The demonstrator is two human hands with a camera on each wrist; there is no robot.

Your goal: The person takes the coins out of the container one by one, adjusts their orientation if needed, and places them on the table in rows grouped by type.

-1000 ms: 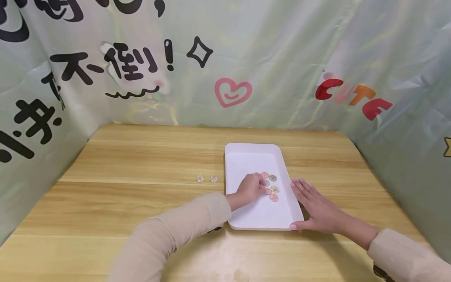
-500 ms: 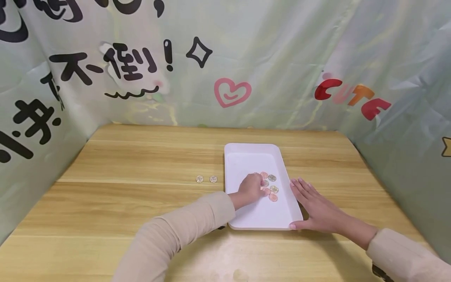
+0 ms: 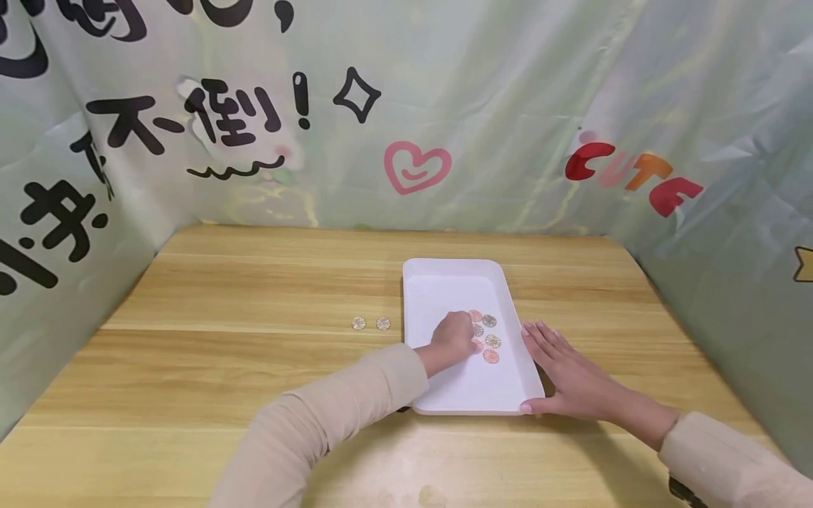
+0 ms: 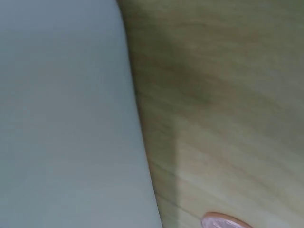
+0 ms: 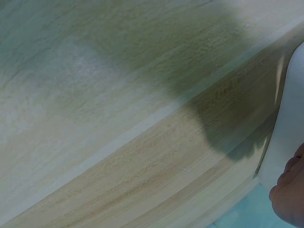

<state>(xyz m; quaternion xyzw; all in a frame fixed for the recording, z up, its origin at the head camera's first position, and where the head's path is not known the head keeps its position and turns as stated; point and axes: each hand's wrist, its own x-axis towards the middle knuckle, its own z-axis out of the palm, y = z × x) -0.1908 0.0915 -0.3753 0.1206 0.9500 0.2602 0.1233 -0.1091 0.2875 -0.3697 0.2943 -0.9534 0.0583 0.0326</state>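
Note:
A white rectangular tray [image 3: 444, 282] lies on the wooden table, holding several small coin-like patterned discs in pink, greenish grey and yellowish tones; one is a pink disc [image 3: 491, 356]. My left hand [image 3: 452, 335] reaches over the tray's left rim with bent fingers beside these discs. Its thumb is next to a pink disc, but its fingertips are partly hidden, so a grip is unclear. My right hand [image 3: 574, 377] rests with straight fingers against the tray's right side, thumb at the near corner. In the right wrist view, part of that hand [image 5: 289, 192] shows beside the tray.
Two pale discs, a left one [image 3: 358, 323] and a right one [image 3: 383, 323], lie side by side on the table [image 3: 254, 367] left of the tray. Printed fabric [image 3: 508, 106] encloses the table's back and sides.
My left forearm has shifted slightly rightward while the hand stays among the discs. My right hand keeps its place at the tray, and the discs hold their arrangement.

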